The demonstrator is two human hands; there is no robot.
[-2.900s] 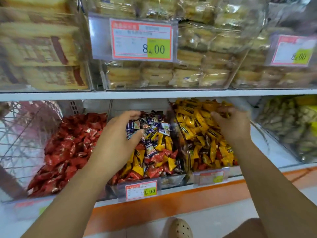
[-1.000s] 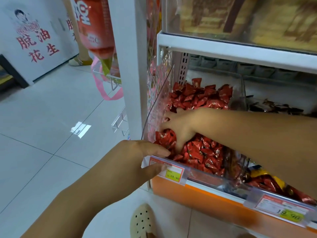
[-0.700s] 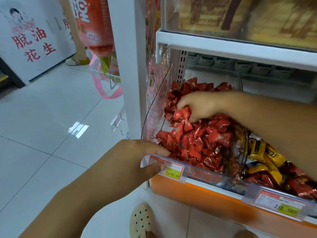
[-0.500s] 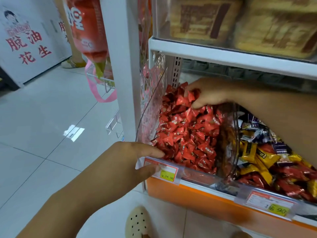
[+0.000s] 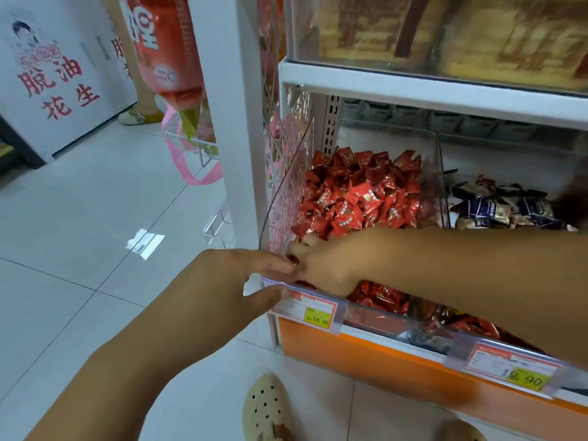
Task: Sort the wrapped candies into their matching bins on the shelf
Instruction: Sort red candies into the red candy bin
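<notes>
A: So the left hand sits at the front-left corner of the red bin, thumb under the price tag and fingers over the front lip, pinching that edge.

B: And the right hand?

A: Reaches across from 3 o'clock, down at the bin's front, fingers curled into the red candies. Can't tell if it's actually gripping one. Fingertips touch the left hand's.

B: Where's the rest of the candy?

A: Red pile fills that bin. At 3 o'clock of it, past a clear divider, the mixed bin has purple candies. Second tag sits at 5 o'clock.
</notes>
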